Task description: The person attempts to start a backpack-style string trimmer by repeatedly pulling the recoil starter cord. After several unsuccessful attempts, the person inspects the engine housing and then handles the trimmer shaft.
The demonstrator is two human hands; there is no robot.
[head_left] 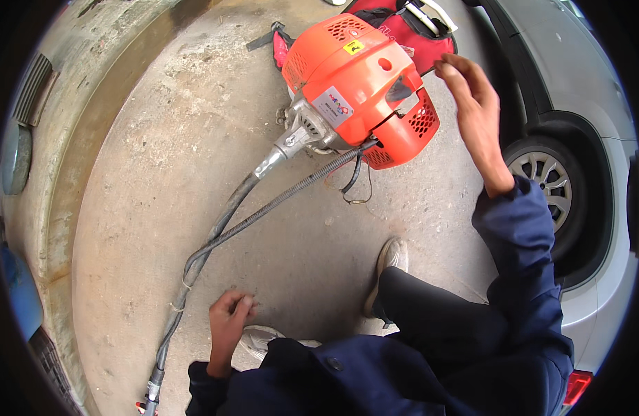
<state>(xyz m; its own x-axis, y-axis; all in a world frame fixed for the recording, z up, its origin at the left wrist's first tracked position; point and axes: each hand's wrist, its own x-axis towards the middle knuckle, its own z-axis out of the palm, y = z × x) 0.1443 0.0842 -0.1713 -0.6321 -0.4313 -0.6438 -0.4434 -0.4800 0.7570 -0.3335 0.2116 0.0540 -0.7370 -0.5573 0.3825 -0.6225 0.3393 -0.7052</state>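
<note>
An orange-covered engine (357, 80) of a backpack brush cutter lies on the concrete floor, with a metal clutch housing and a long black flexible shaft (229, 208). A ribbed cable sleeve (291, 196) runs beside the shaft. My right hand (475, 111) is raised to the right of the engine cover, apart from it, thumb and fingertips drawn together. Low in the view, my left hand (230, 315) hangs right of the shaft without touching it, its fingers curled in against the thumb. Whatever either hand may pinch is too small or hidden to make out.
A red and black harness pad (427, 45) lies beyond the engine. A loose thin wire (361, 201) hangs below the cover. At the right stands a silver car with its wheel (545, 177). A raised concrete ledge (90, 139) and a blue container (20, 291) are on the left.
</note>
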